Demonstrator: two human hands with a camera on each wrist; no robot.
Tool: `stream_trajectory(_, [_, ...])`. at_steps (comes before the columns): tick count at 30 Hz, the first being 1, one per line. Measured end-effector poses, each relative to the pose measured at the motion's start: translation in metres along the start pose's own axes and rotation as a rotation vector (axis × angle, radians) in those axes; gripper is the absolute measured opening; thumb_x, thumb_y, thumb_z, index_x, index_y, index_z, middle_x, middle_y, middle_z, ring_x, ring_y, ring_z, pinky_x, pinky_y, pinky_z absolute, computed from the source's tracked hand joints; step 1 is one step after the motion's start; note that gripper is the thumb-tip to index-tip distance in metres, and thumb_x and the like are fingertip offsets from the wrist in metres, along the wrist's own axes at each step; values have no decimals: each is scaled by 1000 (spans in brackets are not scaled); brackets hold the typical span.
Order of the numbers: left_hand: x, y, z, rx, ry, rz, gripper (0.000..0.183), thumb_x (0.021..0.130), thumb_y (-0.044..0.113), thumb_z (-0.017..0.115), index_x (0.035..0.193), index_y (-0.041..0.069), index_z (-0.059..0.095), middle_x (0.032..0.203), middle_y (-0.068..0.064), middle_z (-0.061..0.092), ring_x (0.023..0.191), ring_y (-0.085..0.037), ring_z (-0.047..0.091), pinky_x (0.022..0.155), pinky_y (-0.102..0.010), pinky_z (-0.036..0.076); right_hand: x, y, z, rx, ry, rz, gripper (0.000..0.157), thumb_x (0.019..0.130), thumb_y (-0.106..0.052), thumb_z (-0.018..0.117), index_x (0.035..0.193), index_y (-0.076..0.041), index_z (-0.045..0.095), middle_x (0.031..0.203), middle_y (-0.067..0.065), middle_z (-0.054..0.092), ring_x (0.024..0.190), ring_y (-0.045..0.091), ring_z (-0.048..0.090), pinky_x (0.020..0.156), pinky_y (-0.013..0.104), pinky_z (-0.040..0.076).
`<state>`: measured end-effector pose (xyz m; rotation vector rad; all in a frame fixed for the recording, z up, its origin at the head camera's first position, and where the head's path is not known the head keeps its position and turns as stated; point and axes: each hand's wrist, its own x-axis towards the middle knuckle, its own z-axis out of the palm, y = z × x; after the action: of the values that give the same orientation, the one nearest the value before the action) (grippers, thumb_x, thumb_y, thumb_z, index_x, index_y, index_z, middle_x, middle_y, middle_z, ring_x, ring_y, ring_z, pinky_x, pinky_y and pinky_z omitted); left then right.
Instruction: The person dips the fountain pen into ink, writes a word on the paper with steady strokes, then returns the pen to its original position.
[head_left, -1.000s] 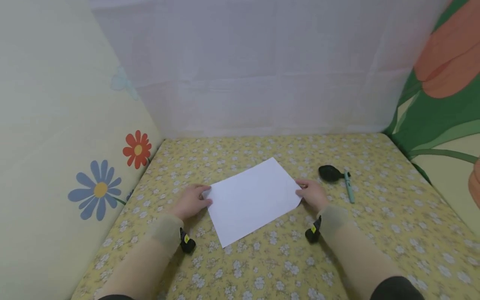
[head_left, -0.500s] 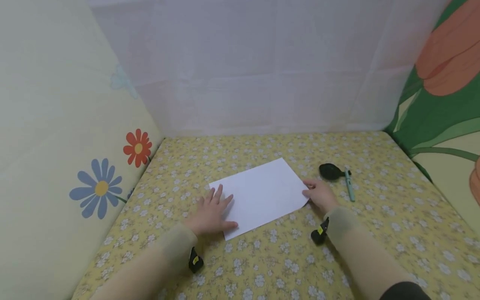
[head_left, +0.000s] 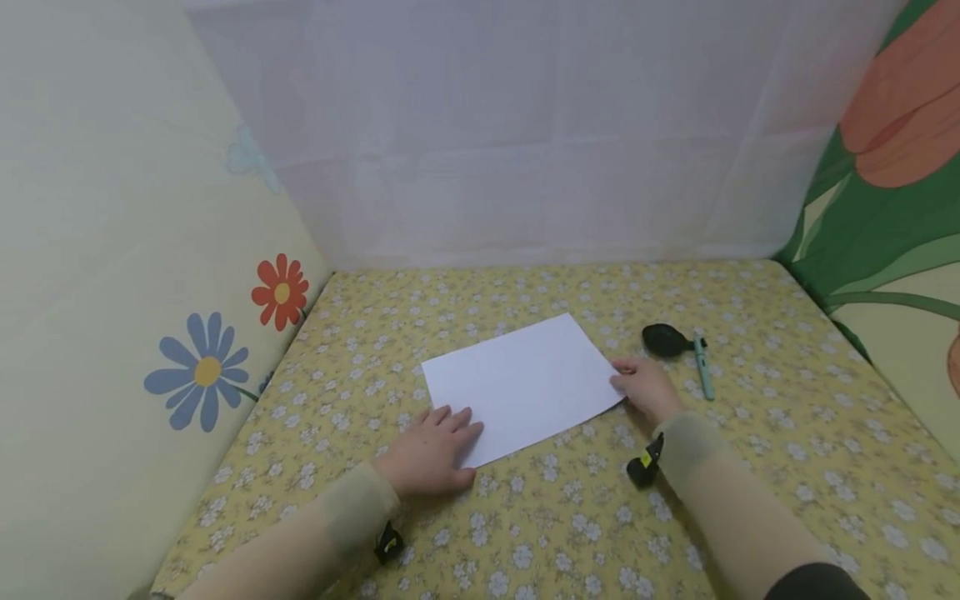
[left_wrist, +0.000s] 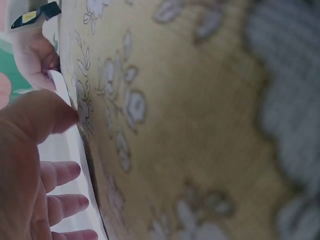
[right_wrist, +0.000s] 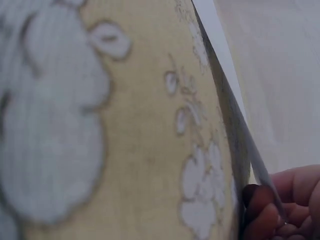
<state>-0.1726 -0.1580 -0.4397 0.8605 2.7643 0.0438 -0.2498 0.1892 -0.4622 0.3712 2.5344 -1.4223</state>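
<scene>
Yellow flower-print tabletop (head_left: 555, 529); white paper (head_left: 521, 387) on it, right end slightly raised. Right of paper: black bulb-shaped object (head_left: 663, 341), teal pen (head_left: 704, 371) across its narrow tip.

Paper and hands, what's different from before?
The left hand let go of the paper and moved toward the person, over the near left corner. The paper slid slightly right. The right hand still pinches its right end; the pen and black bulb stayed put.
</scene>
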Motion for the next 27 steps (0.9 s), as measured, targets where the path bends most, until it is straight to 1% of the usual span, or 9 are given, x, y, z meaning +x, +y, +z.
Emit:
stream_trajectory(3, [0, -1, -1, 11, 10, 4, 66, 91, 49, 54, 148, 19, 40, 155, -10, 30, 140, -39, 27, 113, -57, 18, 0, 1, -1, -10, 6, -8, 42, 97, -10, 53, 138, -2, 51, 137, 21, 50, 105, 29, 56, 78, 34, 48])
stream_trajectory(6, [2, -4, 0, 26, 32, 2, 62, 93, 45, 53, 148, 18, 41, 154, -10, 32, 139, -39, 30, 112, -57, 20, -2, 3, -3, -19, 1, -19, 43, 96, -9, 53, 138, 0, 50, 139, 23, 48, 106, 30, 56, 78, 35, 49])
stream_trajectory(10, [7, -9, 0, 4, 58, -13, 57, 96, 42, 52, 146, 16, 43, 153, -10, 34, 137, -38, 33, 112, -55, 23, -7, 5, -7, -19, -27, -48, 45, 97, -9, 54, 140, 2, 47, 141, 24, 46, 108, 30, 57, 79, 34, 50])
stream_trajectory(13, [12, -12, 1, -43, 51, -24, 55, 98, 41, 50, 146, 16, 43, 153, -10, 33, 138, -36, 32, 113, -52, 23, -8, 7, -11, -27, -37, -54, 45, 97, -9, 55, 140, 0, 47, 140, 23, 47, 101, 27, 58, 75, 31, 50])
stream_trajectory(15, [15, -14, 2, -67, 51, -20, 54, 99, 40, 50, 146, 15, 43, 154, -11, 33, 139, -36, 31, 113, -52, 23, -8, 8, -13, -29, -41, -53, 45, 96, -8, 56, 140, -1, 48, 139, 23, 47, 96, 25, 58, 72, 30, 50])
stream_trajectory(18, [19, -15, 1, -98, 38, -19, 53, 100, 39, 50, 147, 16, 41, 155, -10, 30, 140, -34, 28, 113, -52, 22, -8, 11, -17, -41, -49, -61, 46, 95, -5, 57, 139, -1, 49, 140, 24, 45, 94, 25, 57, 70, 29, 50])
stream_trajectory(21, [24, -16, 0, -111, 32, -20, 52, 101, 38, 48, 148, 17, 40, 156, -8, 28, 141, -34, 27, 113, -53, 21, -10, 15, -20, -39, -60, -66, 46, 94, -5, 58, 138, 0, 50, 140, 23, 45, 93, 24, 57, 71, 29, 50])
stream_trajectory(24, [28, -15, 0, -124, 35, -14, 52, 101, 37, 48, 148, 18, 40, 156, -8, 27, 142, -34, 26, 113, -54, 20, -13, 18, -22, -39, -64, -62, 46, 93, -5, 59, 138, 1, 50, 138, 24, 46, 89, 22, 58, 69, 29, 50])
stream_trajectory(27, [31, -15, 0, -119, 34, 7, 52, 100, 37, 51, 148, 18, 41, 156, -8, 28, 142, -34, 26, 114, -52, 22, -16, 19, -24, -20, -72, -31, 47, 93, -4, 59, 138, 2, 48, 135, 24, 49, 85, 20, 59, 68, 28, 50])
